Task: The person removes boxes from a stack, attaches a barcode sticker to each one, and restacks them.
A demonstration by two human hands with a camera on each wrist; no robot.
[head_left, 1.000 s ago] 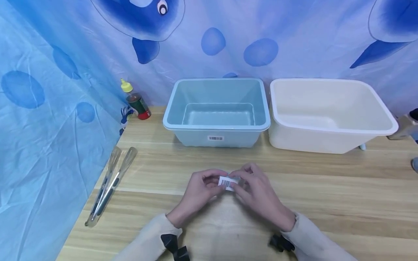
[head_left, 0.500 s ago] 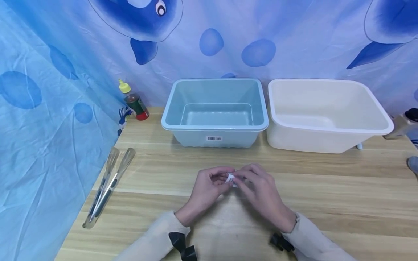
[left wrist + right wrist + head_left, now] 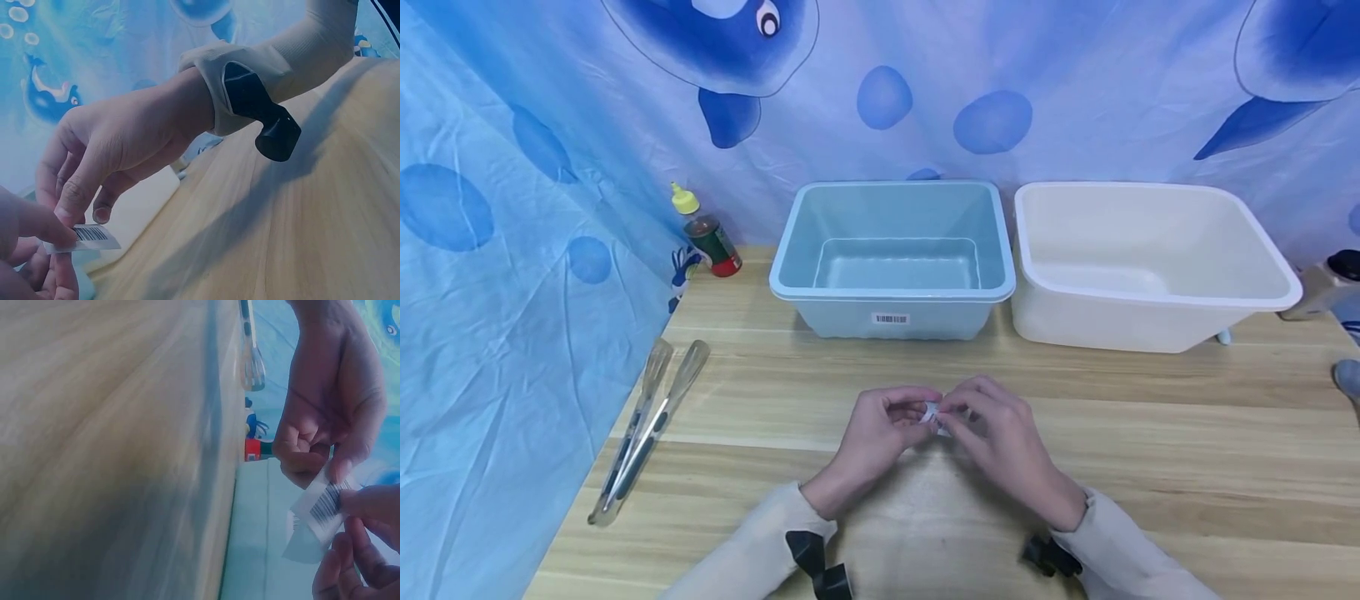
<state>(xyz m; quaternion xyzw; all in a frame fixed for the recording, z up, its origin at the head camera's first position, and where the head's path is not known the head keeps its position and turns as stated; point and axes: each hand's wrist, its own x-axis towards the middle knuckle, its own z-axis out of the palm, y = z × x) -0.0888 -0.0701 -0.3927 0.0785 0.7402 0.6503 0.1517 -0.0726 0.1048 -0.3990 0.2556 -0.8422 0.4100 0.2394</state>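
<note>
Left grip [image 3: 874,433] and right grip [image 3: 1006,429], fingers closed to a pinch, together hold a small white rectangular barcode label [image 3: 315,507] in front of the light-blue rectangular plastic bin [image 3: 838,317]. Light pressure and slow, even tension should probably keep it from creasing or tearing.

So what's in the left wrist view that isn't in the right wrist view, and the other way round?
Only the left wrist view shows the right sleeve with its black strap. Only the right wrist view shows the metal tongs and the red-based bottle. Both show the left hand and right hand pinching the barcode label, plus the tabletop and blue curtain.
</note>
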